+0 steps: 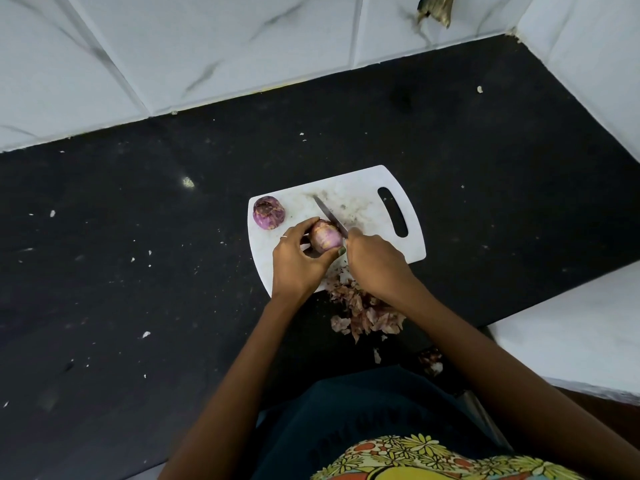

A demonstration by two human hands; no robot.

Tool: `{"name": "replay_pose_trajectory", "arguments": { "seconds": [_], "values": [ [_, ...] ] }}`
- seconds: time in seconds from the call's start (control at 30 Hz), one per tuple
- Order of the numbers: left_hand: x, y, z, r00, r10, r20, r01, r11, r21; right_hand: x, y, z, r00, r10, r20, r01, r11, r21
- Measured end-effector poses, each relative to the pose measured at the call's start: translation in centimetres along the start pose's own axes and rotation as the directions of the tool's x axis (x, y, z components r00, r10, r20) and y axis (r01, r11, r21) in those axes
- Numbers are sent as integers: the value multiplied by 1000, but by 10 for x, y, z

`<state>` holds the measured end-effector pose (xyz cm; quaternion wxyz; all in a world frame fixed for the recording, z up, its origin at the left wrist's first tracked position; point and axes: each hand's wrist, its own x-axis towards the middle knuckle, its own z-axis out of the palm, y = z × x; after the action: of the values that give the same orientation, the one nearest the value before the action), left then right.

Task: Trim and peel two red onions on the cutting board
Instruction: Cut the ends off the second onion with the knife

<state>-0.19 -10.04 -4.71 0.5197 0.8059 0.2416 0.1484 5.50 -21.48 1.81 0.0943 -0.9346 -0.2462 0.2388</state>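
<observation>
Between the two hands, over the near part of the cutting board (363, 188), the second red onion (325, 236) is being worked. The left hand (298, 261) is cupping it from its own side, fingers curled round the bulb and the thumb tip showing beneath it. The right hand (375, 259) is gripping the handle of a knife (330, 216), whose blade is running away from the hand across the far side of the onion, touching or just beside its top; whether the edge is biting in cannot be told.

This onion is looking pale purple with patches of papery skin clinging to it, so its peeling appears to be under way but not finished.

Beyond the left hand, at the far corner of the board on that side, the other onion (269, 213) is sitting alone, well apart from both hands. It seems mostly stripped, with a flat trimmed face upward, though faint flecks are showing on it.

Below the right wrist, a heap of dry peels (363, 313) is spilling from the board's near edge onto the dark counter (138, 271), which suggests much of the work is done. Judging from this, what is remaining is to finish the held onion and perhaps tidy the first.
</observation>
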Motion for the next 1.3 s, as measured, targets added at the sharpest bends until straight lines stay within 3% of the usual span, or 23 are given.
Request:
{"name": "replay_pose_trajectory", "arguments": {
  "seconds": [0.7,1.3],
  "values": [
    [19,2,-8,992,-115,59,116,993,-13,-7,0,8,999,9,-41,-11,998,-65],
    [30,5,-16,982,-130,134,126,991,40,13,0,9,999,-11,-32,12,999,33]
  ]
}}
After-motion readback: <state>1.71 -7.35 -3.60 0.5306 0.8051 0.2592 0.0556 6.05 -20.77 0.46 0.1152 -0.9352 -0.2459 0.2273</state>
